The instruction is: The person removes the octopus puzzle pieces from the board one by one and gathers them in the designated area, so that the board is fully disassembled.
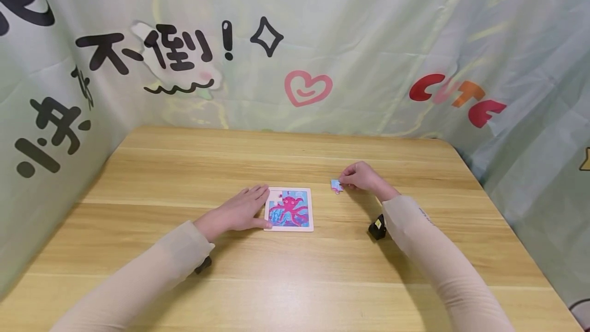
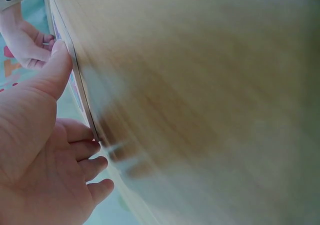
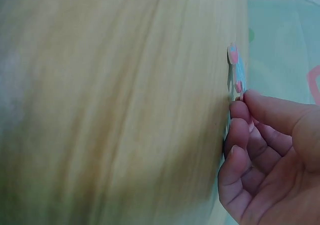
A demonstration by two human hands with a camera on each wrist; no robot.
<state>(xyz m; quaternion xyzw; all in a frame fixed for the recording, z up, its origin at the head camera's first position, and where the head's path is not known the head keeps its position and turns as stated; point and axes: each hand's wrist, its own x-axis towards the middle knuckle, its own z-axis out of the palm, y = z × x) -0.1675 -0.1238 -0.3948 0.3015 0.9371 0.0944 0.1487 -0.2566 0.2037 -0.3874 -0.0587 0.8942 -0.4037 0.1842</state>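
Note:
A square jigsaw puzzle [image 1: 289, 210] with a pink octopus on blue lies in its pale frame on the table, with a blank patch at its upper left. Along the frame's left side rests my left hand [image 1: 241, 209], fingers extended at the far corner and thumb at the near one. The left wrist view shows that hand [image 2: 45, 130] spanning the frame's edge. To the right, my right hand [image 1: 361, 175] pinches a light-blue and pink puzzle piece [image 1: 336, 185] between thumb and forefinger. In the right wrist view the piece [image 3: 238, 70] is seen nearly edge-on, close over the wood.
The wooden table [image 1: 295, 281] reaches back to a printed curtain [image 1: 369, 24] that also closes off both sides. A small black device [image 1: 377, 227] is at the right wrist, and another [image 1: 203, 265] shows under the left sleeve.

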